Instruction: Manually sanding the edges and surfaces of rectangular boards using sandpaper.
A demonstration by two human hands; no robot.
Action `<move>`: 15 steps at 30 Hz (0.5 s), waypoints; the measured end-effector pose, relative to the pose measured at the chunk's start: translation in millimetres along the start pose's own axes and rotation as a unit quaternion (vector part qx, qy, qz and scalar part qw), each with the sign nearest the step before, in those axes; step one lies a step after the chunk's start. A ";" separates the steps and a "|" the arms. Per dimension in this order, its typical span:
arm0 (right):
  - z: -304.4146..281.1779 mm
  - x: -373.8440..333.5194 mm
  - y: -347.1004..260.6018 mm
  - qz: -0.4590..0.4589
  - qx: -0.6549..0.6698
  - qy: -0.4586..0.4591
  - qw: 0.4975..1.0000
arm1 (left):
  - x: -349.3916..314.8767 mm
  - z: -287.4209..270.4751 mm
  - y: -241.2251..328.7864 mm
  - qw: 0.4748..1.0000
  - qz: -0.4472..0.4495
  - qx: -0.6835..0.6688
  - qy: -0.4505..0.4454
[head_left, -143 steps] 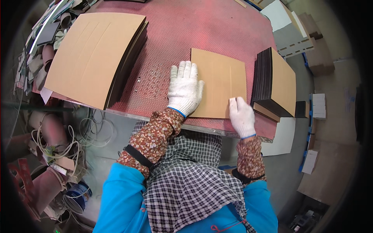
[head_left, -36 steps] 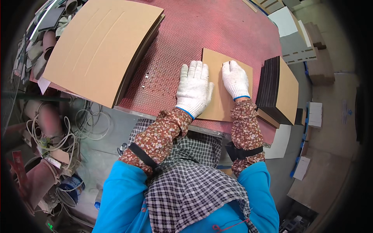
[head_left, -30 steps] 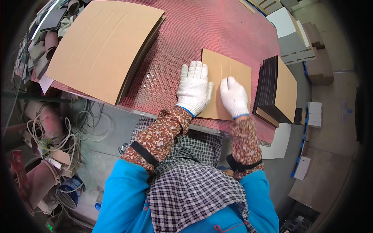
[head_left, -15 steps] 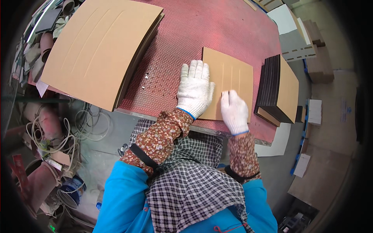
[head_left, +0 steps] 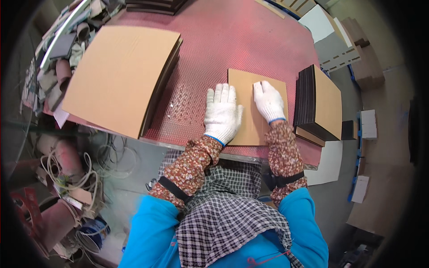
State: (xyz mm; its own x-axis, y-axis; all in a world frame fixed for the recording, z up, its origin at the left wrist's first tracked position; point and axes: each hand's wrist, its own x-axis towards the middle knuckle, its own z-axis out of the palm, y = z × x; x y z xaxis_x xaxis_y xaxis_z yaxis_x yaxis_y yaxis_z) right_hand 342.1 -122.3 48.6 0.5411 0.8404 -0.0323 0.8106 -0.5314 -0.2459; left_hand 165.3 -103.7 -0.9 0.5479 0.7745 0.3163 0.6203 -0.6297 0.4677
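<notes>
A flat brown cardboard panel [head_left: 251, 123] with a dark edge lies on the red textured table. My left hand [head_left: 221, 114], in a white knit glove, rests flat across its left side, fingers stretched and pointing away from me. My right hand [head_left: 269, 100], gloved alike, is closed over the panel's right part, knuckles up. Whatever its fingers may hold is hidden beneath them. To the left stands a large stack of brown panels [head_left: 123, 80] with dark sides. On the right is a smaller stack of brown, black-edged panels [head_left: 327, 100].
The red table [head_left: 214, 40] has its metal front edge before me. Another dark stack [head_left: 156, 5] sits at its far left. Scraps and tubes [head_left: 67, 71] crowd the left side, with coiled hoses [head_left: 73, 172] below. White and grey boxes [head_left: 324, 29] stand beyond the right side.
My right hand has slid away from me, up the panel, still closed. My left hand stays flat on the panel. The whole view has shifted slightly, and lines on the panels no longer show.
</notes>
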 end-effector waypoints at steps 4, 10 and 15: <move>-0.9 -43.1 39.0 0.019 -0.042 0.078 0.996 | -7.0 -11.9 -5.7 1.000 -0.008 0.019 -0.001; -9.7 -87.8 83.9 0.082 -0.001 0.118 0.990 | -27.9 -21.6 26.8 0.995 -0.032 -0.085 -0.032; 7.7 -105.6 66.7 0.107 0.210 0.077 0.969 | -30.7 -32.7 -15.9 0.897 -0.180 -0.403 0.003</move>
State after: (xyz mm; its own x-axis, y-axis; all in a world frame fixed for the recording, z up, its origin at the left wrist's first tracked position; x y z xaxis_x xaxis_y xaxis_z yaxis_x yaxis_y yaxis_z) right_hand 337.3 -245.7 28.1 0.7402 0.6724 0.0099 0.5302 -0.5745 -0.6236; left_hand 120.2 -115.5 8.8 0.3885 0.9210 0.0280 0.1476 -0.0922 0.9847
